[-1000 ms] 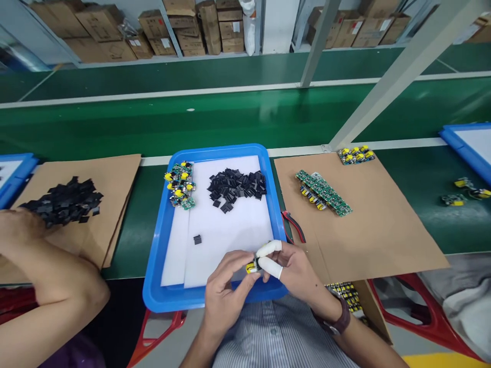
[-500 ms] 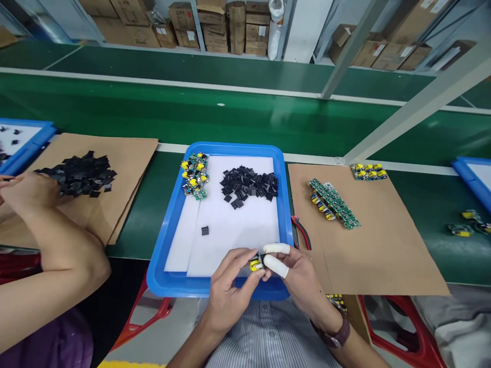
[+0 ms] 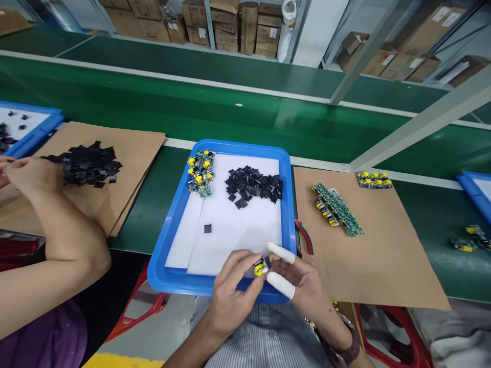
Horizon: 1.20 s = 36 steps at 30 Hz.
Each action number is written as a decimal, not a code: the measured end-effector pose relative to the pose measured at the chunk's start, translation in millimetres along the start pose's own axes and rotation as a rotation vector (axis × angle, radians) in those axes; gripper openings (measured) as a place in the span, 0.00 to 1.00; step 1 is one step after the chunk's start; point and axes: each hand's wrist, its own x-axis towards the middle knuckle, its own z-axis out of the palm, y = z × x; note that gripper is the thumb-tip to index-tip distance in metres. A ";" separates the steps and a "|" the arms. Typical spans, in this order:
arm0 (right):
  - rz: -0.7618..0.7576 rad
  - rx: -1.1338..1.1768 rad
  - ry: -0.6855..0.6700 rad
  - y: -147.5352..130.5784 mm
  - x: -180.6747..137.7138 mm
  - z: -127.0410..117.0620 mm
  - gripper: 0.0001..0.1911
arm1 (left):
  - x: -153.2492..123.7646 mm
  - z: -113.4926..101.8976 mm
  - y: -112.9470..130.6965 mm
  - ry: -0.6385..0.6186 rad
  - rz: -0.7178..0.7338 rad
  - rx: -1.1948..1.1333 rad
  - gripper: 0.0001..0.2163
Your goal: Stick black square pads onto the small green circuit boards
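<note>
Two hands meet over the near rim of the blue tray (image 3: 169,214): the left hand (image 3: 230,296) and the right hand (image 3: 303,281) (white cots on two fingertips) both pinch a small circuit board (image 3: 262,266) with a yellow part, fingers closed on it. Farther back in the tray lie a pile of black clips (image 3: 255,185) and a board stack (image 3: 200,173).

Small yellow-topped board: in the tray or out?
Out. Both hands, left hand and right hand, hold the small board lifted over the blue tray's near edge, not resting on the white sheet.
</note>
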 end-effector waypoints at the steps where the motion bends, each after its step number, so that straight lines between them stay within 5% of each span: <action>1: 0.009 -0.006 0.024 0.2 -0.5 0.2 0.23 | -0.4 0.9 0.3 0.027 -0.011 0.012 0.20; 13: -0.042 -0.127 0.072 7.8 -2.4 1.1 0.17 | 3.4 3.2 6.4 0.077 0.069 0.032 0.22; 23: -0.118 -0.182 -0.063 -0.5 3.6 0.8 0.14 | 5.5 4.8 5.2 0.103 0.115 0.040 0.24; 36: -0.136 -0.156 -0.189 -0.9 4.3 12.7 0.15 | -5.2 2.8 -5.9 0.167 -0.108 -0.015 0.18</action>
